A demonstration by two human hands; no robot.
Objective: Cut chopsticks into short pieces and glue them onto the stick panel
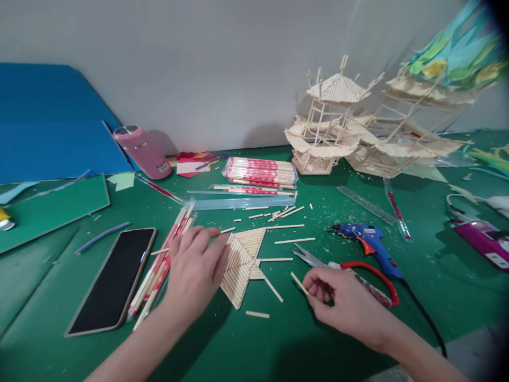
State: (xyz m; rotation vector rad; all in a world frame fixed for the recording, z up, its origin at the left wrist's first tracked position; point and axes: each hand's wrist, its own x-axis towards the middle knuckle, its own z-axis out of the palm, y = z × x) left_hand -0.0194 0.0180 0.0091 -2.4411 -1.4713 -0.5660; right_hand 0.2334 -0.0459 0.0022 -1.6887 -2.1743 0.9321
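A fan-shaped panel of wooden sticks (238, 260) lies on the green table, with several loose spokes sticking out of its centre. My left hand (199, 260) is bent over the panel's left side, thumb and fingertips closed at its edge; the fingers hide that part. In my right hand (334, 297), a short wooden stick (299, 283) is pinched between thumb and fingers, its free end pointing up and left. Scissors (312, 258) with red handles lie just behind the right hand, partly covered by it. A short cut stick (257, 314) rests in front of the panel.
A blue glue gun (363, 236) lies at right, its cord running forward. Left are a phone (113, 281) and wrapped chopsticks (159, 265). Behind stand a packaged chopstick bundle (260, 171), a pink bottle (143, 152) and stick-built pavilions (322, 138). A purple power strip (483, 241) sits far right.
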